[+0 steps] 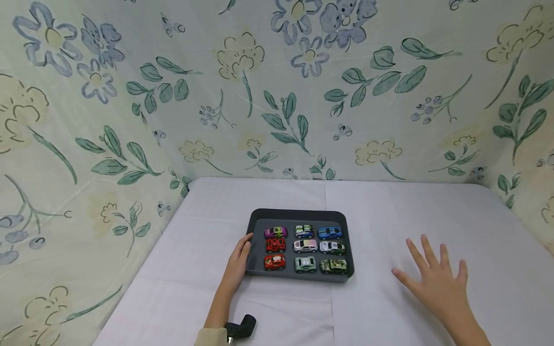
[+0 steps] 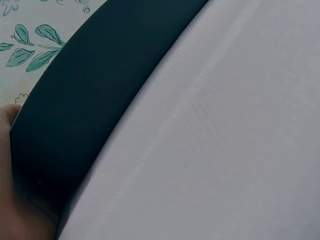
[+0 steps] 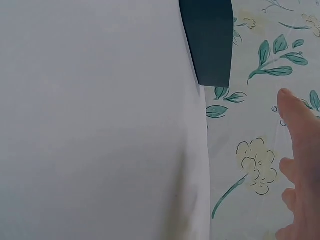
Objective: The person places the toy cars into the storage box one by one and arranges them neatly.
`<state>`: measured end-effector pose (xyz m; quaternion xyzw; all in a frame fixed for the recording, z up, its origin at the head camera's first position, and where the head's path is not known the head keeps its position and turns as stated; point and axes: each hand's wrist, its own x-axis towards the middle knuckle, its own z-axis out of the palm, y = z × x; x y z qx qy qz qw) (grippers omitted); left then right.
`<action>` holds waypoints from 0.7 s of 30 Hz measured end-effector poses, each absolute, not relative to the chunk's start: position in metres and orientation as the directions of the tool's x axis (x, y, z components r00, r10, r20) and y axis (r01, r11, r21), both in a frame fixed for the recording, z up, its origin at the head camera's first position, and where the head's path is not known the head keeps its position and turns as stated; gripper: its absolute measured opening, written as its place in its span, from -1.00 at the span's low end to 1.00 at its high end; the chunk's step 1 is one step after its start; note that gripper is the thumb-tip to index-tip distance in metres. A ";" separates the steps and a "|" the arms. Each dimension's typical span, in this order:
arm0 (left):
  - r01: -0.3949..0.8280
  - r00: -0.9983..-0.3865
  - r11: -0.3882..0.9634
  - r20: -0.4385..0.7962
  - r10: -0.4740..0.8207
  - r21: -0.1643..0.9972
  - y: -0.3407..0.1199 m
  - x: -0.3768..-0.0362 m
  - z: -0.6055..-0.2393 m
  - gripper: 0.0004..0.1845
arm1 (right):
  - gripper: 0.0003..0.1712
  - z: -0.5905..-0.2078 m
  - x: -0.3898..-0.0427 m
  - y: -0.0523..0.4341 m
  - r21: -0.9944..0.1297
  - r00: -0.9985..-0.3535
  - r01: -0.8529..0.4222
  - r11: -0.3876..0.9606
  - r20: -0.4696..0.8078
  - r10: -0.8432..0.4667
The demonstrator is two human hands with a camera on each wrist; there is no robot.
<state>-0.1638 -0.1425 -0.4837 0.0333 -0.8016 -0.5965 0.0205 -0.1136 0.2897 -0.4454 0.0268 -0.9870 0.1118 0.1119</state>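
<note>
A dark grey tray (image 1: 298, 213) lies on the white table and holds several toy cars in three rows. Among them are a purple car (image 1: 275, 232), a blue car (image 1: 330, 233) and a camouflage car (image 1: 333, 266). My left hand (image 1: 239, 262) grips the tray's left edge, thumb over the rim. In the left wrist view only the tray's wall (image 2: 100, 85) and a bit of that hand (image 2: 20, 210) show. My right hand (image 1: 434, 281) is open with its fingers spread, just over the cloth to the right of the tray, touching nothing. The right wrist view catches its fingers (image 3: 300, 150) and a corner of the tray (image 3: 210, 40).
A white cloth (image 1: 411, 211) covers the table. Floral fabric (image 1: 259, 96) walls it in at the back and on both sides. A black wrist camera mount (image 1: 241, 328) shows on my left forearm.
</note>
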 end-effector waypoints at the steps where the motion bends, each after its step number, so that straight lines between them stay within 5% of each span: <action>1: -0.024 -0.997 0.290 -0.001 -0.079 0.957 -0.142 -0.164 -0.484 -0.52 | 0.04 -0.447 -0.113 0.290 -0.212 -0.975 -0.074 0.974 0.219 -0.027; 9: 0.009 -0.998 0.256 0.026 -0.064 0.967 -0.141 -0.168 -0.482 -0.49 | 0.02 -0.451 -0.110 0.291 -0.230 -0.982 -0.065 0.971 0.188 -0.021; 21: 0.154 -0.955 0.211 0.200 -0.218 0.965 -0.144 -0.163 -0.459 -0.63 | -0.02 -0.447 -0.112 0.288 -0.276 -0.977 -0.094 0.957 0.208 -0.036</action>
